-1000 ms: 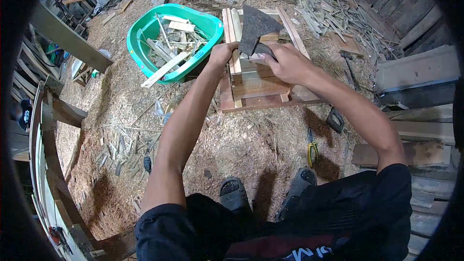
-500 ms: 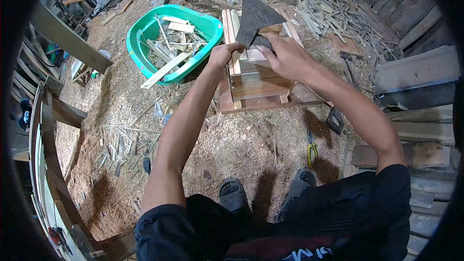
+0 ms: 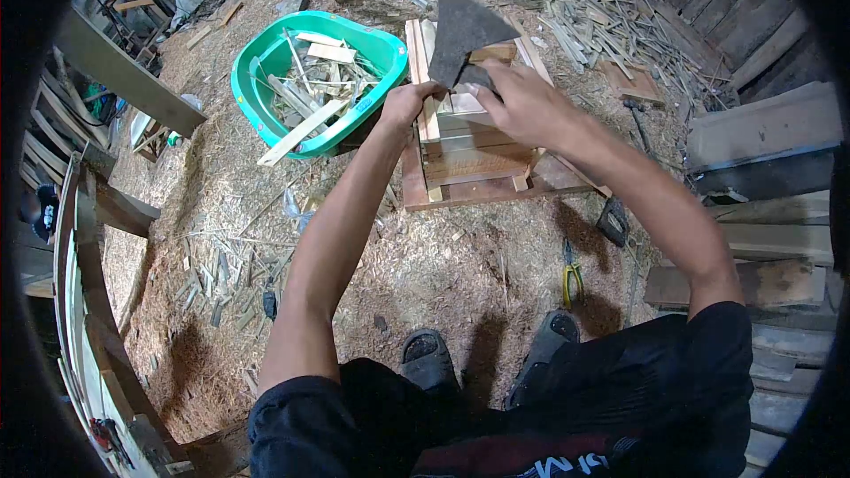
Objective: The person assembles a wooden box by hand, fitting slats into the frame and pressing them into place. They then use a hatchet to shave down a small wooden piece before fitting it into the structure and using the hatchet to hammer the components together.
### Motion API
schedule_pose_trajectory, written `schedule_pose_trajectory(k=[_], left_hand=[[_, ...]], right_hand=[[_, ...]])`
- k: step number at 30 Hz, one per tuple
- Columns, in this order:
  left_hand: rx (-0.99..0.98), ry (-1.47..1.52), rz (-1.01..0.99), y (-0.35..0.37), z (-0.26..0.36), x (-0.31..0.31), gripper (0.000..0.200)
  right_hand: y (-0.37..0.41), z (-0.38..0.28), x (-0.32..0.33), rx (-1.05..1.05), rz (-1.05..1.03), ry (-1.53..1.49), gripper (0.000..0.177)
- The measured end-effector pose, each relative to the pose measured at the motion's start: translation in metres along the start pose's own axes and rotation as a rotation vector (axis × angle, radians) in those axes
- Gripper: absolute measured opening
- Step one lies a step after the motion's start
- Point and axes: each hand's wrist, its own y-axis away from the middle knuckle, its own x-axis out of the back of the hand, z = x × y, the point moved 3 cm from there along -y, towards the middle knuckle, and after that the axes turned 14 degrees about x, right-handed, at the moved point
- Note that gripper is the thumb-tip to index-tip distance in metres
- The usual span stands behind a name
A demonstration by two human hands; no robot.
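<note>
A wooden box (image 3: 469,156) of light planks stands in front of me on a brown board (image 3: 421,193). My left hand (image 3: 409,104) is at the box's near left corner, its fingers closed by the top edge; whatever they pinch is too small to make out. Just to the right, my right hand (image 3: 522,104) grips an axe by its dark, wide, flared metal head (image 3: 469,28). The blade points up and away over the box, with its narrow end close to my left fingertips. The axe's handle is hidden.
A green tub (image 3: 243,106) of wood offcuts stands left of the box. Yellow-handled pliers (image 3: 572,276) lie on the shavings-covered floor near my right foot. A hammer-like tool (image 3: 613,219) lies right of the box. Stacked planks (image 3: 766,133) line the right side, a post (image 3: 133,75) the left.
The axe head has shifted very slightly left, with my right hand. My left hand stays at the box corner, and the view has tilted a touch.
</note>
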Motion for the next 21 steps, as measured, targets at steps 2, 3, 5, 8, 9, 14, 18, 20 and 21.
schedule_pose_trajectory(k=[2,3,5,8,9,14,18,20,21], left_hand=[[0.051,-0.036,0.031,-0.001,-0.002,0.001,0.025],[0.074,-0.053,0.049,-0.002,-0.001,0.001,0.025],[0.083,0.039,0.027,-0.002,-0.003,-0.001,0.024],[0.072,0.015,0.052,0.008,0.003,-0.002,0.026],[0.068,-0.021,0.067,0.012,0.005,-0.004,0.027],[0.023,-0.009,0.006,-0.01,-0.006,0.002,0.027],[0.067,0.009,0.057,0.001,-0.003,0.001,0.027],[0.065,0.026,0.058,0.01,0.004,-0.004,0.027],[0.063,0.041,0.049,0.013,0.006,-0.006,0.027]], right_hand=[[0.003,0.009,-0.014,-0.038,-0.128,-0.002,0.031],[0.003,0.011,-0.016,-0.059,-0.154,0.007,0.031],[0.005,0.016,-0.02,-0.103,-0.211,0.022,0.032],[0.003,0.023,-0.018,-0.024,-0.095,0.004,0.027],[0.002,0.019,-0.014,-0.033,-0.047,-0.025,0.028],[0.002,0.008,-0.011,0.054,0.078,0.032,0.032],[0.006,0.008,-0.02,-0.084,-0.169,-0.021,0.035],[0.004,0.02,-0.023,-0.114,-0.137,-0.019,0.036],[0.003,0.015,-0.017,-0.108,-0.068,-0.068,0.036]])
